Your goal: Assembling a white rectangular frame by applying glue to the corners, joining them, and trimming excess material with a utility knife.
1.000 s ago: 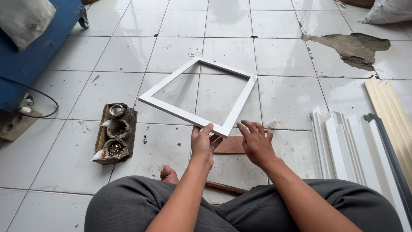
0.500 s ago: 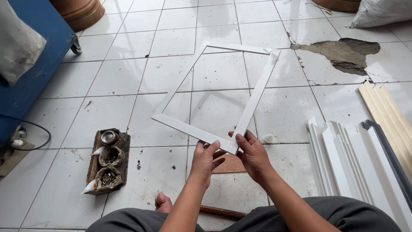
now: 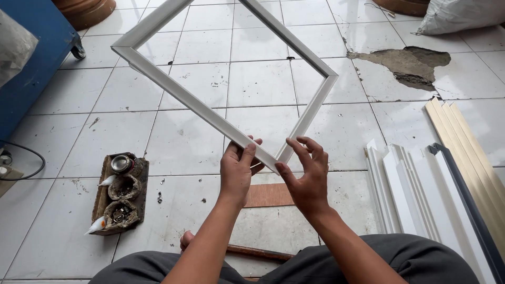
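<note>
Both hands pinch the lowest corner of the white frame (image 3: pixel 226 100) at picture centre, left hand (image 3: pixel 238 171) closed on one rail, right hand (image 3: pixel 307 176) fingertips half-open on the other, so squeezing the mitre evenly should keep the raised frame square.

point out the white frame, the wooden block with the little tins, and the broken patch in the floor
white frame (image 3: pixel 181 100), head view, on its lower left rail
wooden block (image 3: pixel 100 199), head view, on its left edge
broken floor patch (image 3: pixel 402 63), head view, on the bare cement middle
</note>
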